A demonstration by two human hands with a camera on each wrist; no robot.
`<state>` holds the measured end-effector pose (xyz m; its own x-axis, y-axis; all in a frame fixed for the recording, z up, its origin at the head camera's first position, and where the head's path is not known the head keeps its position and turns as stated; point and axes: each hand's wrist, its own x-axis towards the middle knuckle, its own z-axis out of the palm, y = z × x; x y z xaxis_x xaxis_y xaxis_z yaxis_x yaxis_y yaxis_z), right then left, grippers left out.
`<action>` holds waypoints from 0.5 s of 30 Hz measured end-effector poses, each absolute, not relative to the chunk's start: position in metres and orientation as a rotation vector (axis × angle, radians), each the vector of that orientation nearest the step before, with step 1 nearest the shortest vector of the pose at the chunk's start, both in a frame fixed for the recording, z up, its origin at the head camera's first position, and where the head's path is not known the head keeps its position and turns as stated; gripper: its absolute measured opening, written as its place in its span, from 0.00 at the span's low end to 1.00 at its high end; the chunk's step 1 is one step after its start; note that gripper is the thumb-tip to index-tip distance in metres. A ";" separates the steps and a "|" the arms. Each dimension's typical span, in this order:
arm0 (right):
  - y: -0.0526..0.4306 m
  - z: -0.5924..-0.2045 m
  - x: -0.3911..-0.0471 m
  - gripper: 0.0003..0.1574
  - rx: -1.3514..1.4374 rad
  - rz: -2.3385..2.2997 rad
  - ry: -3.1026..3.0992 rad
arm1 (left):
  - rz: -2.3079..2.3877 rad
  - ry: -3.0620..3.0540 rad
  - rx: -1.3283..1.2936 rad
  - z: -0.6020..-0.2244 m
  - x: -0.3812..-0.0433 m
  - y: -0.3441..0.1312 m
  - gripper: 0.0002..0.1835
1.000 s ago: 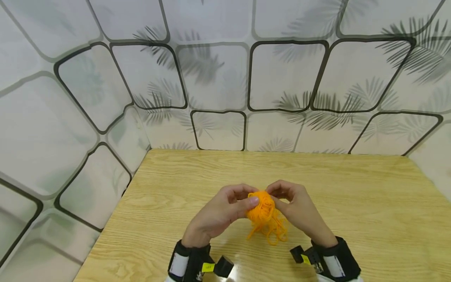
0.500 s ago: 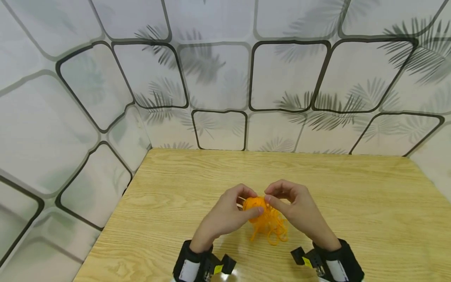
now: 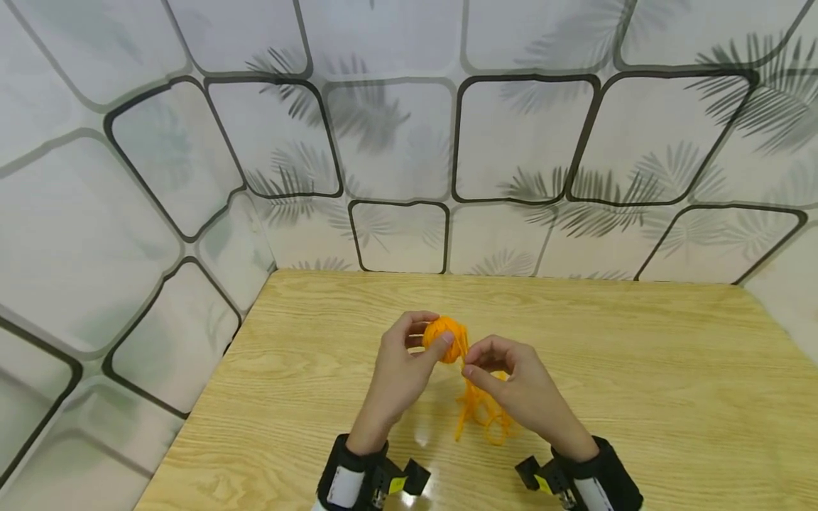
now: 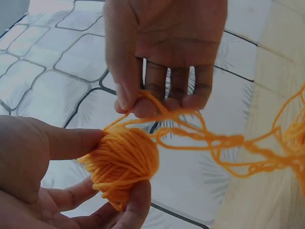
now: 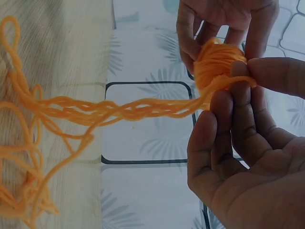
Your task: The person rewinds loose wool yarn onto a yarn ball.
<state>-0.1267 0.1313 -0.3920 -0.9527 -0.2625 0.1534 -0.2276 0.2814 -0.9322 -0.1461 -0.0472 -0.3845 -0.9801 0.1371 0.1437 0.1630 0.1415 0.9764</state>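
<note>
An orange yarn ball [image 3: 445, 339] is held up over the table in my left hand [image 3: 402, 362], thumb on the near side and fingers round the far side. In the left wrist view the wound strands of the ball [image 4: 124, 162] show clearly. Just right of it, my right hand [image 3: 514, 380] pinches a strand of yarn [image 5: 243, 81] between thumb and forefinger. Twisted loops of loose yarn [image 5: 133, 109] run from the ball down to a tangled heap [image 3: 482, 411] on the table, partly behind my right hand in the head view.
The wood-grain table [image 3: 319, 312] meets a wall [image 3: 390, 142] papered with dark outlined shapes and grey leaves at its back edge. Another papered wall [image 3: 83, 213] stands along the left side. A black camera strap [image 3: 354, 468] is round my left wrist.
My left hand has lifted the ball up and to the left, away from the loose yarn. The right hand has shifted slightly left and down, and strands now stretch below the ball.
</note>
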 end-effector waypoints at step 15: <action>0.134 -0.397 -0.131 0.12 -0.569 -1.740 2.453 | -2.822 -1.744 -0.355 -0.378 -0.151 -0.056 0.25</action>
